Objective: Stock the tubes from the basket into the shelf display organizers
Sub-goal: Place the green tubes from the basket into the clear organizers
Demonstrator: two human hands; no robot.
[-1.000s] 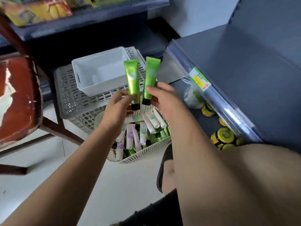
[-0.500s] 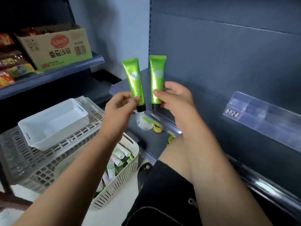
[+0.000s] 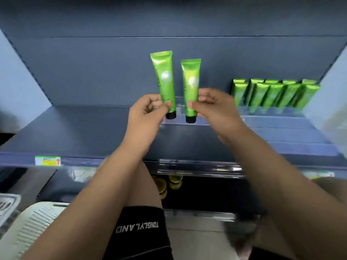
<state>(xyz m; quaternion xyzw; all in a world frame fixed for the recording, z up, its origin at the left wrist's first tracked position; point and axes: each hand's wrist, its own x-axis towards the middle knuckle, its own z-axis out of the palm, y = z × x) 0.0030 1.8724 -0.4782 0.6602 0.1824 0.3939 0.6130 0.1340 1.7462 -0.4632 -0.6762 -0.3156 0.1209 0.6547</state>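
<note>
My left hand pinches a green tube near its black cap, cap down. Beside it my right hand pinches a second green tube the same way. Both tubes stand upright over the dark blue shelf, just above the left end of a clear stepped display organizer. Several green tubes stand in rows at the organizer's back right. The white basket shows only its rim at the bottom left; its contents are out of view.
The shelf's front rail carries a green and yellow price tag. Yellow-lidded jars sit on the lower shelf behind my knee. A grey perforated crate edge is at the far left. The shelf's left half is bare.
The view has swung from the basket up to the shelf. Both hands have carried their tubes to the organizer's left end, still held upright side by side.
</note>
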